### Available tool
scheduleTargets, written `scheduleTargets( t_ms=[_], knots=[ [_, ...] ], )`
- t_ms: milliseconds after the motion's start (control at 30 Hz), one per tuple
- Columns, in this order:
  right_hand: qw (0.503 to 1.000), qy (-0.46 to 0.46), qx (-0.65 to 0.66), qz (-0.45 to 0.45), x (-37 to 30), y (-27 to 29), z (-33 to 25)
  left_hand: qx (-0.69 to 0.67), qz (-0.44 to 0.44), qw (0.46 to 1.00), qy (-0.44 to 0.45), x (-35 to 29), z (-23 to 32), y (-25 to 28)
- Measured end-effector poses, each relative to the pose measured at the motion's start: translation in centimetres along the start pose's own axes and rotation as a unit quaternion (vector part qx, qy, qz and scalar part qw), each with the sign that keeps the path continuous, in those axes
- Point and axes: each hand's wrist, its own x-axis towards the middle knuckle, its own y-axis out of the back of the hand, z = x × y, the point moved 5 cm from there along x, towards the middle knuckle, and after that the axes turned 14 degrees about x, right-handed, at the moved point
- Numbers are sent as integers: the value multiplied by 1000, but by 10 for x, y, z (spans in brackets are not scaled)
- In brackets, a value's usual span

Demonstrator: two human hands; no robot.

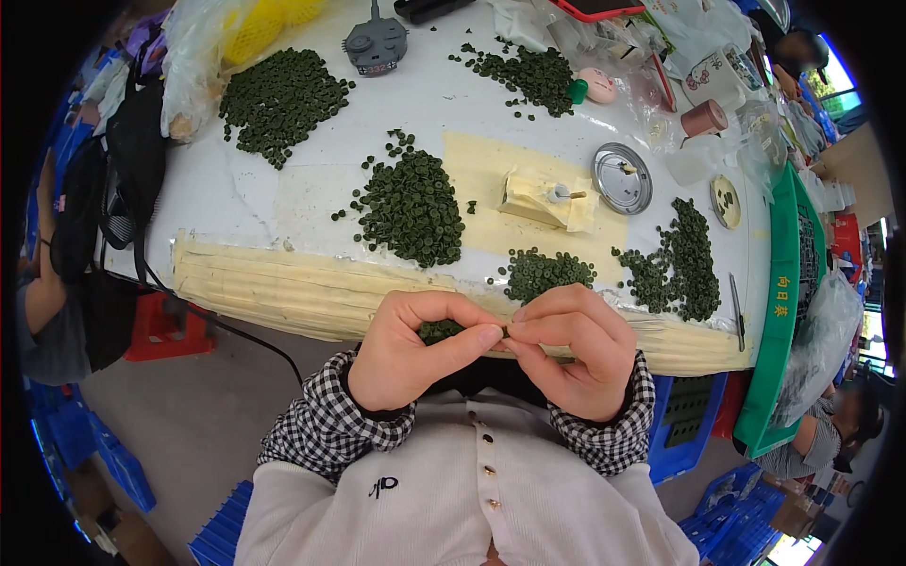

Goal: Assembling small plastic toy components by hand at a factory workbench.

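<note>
At the table's near edge my left hand [406, 349] and my right hand [580, 344] meet, fingertips closed in a pinch. Between them is a tiny dark green piece [506, 332], mostly covered by the fingers; it resembles the small round wheel-like parts around. Some green parts [439, 330] show behind my left fingers. Just beyond my right hand lies a small heap of round green parts [547, 272]. A larger heap [412, 208] sits farther off to the left. Past the hands, a tape-covered block [543, 201] carries a small whitish nub on top.
More green heaps lie far left [283, 106], far back [528, 80] and right [694, 259]. A grey model turret [376, 47] stands at the back. Rightward are a round metal lid [621, 177], tweezers [737, 311] and a green crate [783, 311]. Other people sit at both sides.
</note>
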Motion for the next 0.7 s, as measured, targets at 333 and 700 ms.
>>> scheduleTargets(
  t_ms=[333, 700],
  knots=[
    [998, -50, 41, 13, -1, 0, 4, 1, 39, 999, 17, -1, -4, -1],
    [953, -213, 207, 59, -11, -7, 21, 65, 73, 995, -25, -4, -4, 0]
  ],
)
